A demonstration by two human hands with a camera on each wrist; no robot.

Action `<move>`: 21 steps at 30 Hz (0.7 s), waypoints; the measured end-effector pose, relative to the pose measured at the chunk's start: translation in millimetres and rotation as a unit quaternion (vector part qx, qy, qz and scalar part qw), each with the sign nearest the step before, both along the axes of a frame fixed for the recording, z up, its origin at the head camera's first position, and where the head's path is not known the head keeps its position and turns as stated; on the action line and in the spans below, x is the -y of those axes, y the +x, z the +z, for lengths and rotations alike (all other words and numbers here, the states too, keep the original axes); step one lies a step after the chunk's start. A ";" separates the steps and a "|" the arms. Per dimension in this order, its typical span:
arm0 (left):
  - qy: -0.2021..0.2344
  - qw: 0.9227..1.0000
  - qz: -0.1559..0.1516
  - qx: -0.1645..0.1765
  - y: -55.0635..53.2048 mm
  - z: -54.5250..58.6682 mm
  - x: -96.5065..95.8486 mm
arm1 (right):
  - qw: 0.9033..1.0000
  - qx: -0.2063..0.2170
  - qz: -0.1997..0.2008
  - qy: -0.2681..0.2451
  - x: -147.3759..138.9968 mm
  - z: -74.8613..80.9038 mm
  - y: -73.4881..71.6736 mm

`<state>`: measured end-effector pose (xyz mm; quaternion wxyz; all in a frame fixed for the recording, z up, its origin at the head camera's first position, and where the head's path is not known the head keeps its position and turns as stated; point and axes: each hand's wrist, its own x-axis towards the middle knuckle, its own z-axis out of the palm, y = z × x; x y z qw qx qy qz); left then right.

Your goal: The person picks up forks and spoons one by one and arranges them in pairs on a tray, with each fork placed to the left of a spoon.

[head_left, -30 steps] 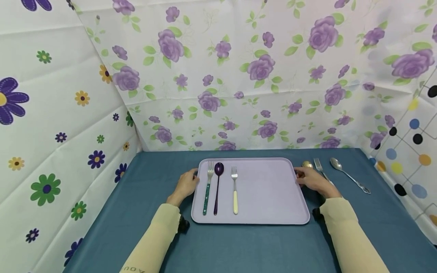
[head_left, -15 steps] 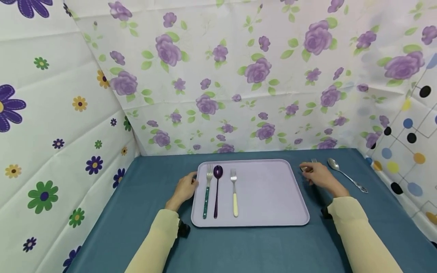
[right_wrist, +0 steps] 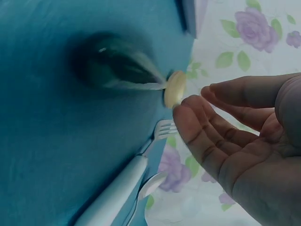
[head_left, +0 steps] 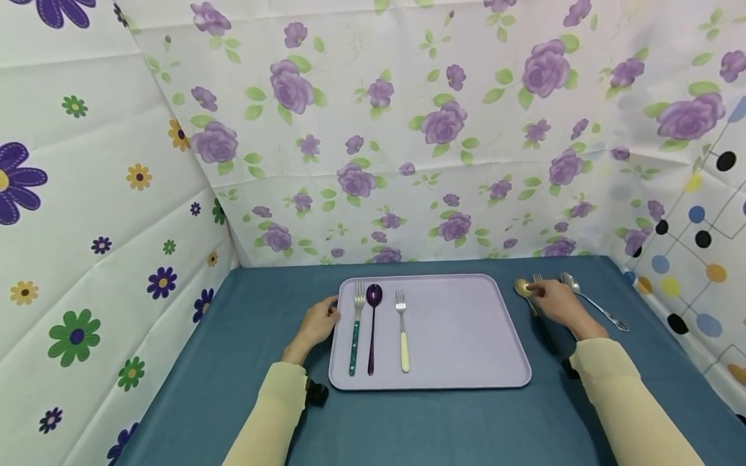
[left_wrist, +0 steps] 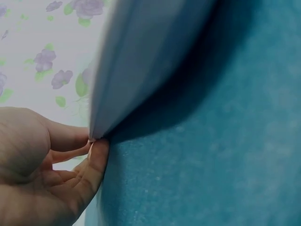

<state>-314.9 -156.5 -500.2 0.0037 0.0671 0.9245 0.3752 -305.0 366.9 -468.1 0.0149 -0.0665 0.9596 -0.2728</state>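
Observation:
My left hand (head_left: 317, 321) is at the left edge of a pale lilac tray (head_left: 466, 330). In the left wrist view its thumb and fingers pinch the tray's rim (left_wrist: 101, 117). My right hand (head_left: 559, 304) hovers right of the tray, fingers loosely bent and holding nothing. Just beyond its fingertips lies a gold spoon (head_left: 522, 287); the right wrist view shows the spoon's dark green handle (right_wrist: 117, 63). Under that hand, partly hidden in the head view, is a fork with a white handle (right_wrist: 113, 193). A silver spoon (head_left: 600, 310) lies farther right.
On the tray's left half lie a green-handled fork (head_left: 355, 330), a dark purple spoon (head_left: 372, 323) and a cream-handled fork (head_left: 403, 336). A blue-green cloth (head_left: 431, 427) covers the table. Flowered sheets (head_left: 384, 149) rise behind and at the sides.
My right hand has left the tray's right edge and moved right, over the gold spoon and then off toward the fork. My left hand stays at the tray.

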 end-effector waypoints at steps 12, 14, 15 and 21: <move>0.027 1.000 -0.012 0.005 -1.7 2.7 3.9 | 0.999 0.013 -0.028 0.044 2.0 -13.0 2.7; 0.028 0.999 -0.016 0.006 -1.6 3.6 4.1 | 0.998 0.006 -0.029 0.047 3.6 -14.7 3.2; 0.029 0.999 -0.016 0.008 -0.9 4.1 4.1 | 0.998 0.002 -0.028 0.048 4.1 -16.1 3.1; 0.033 0.999 -0.011 0.017 0.2 2.0 4.5 | 0.998 -0.011 -0.023 0.057 8.2 -20.9 2.5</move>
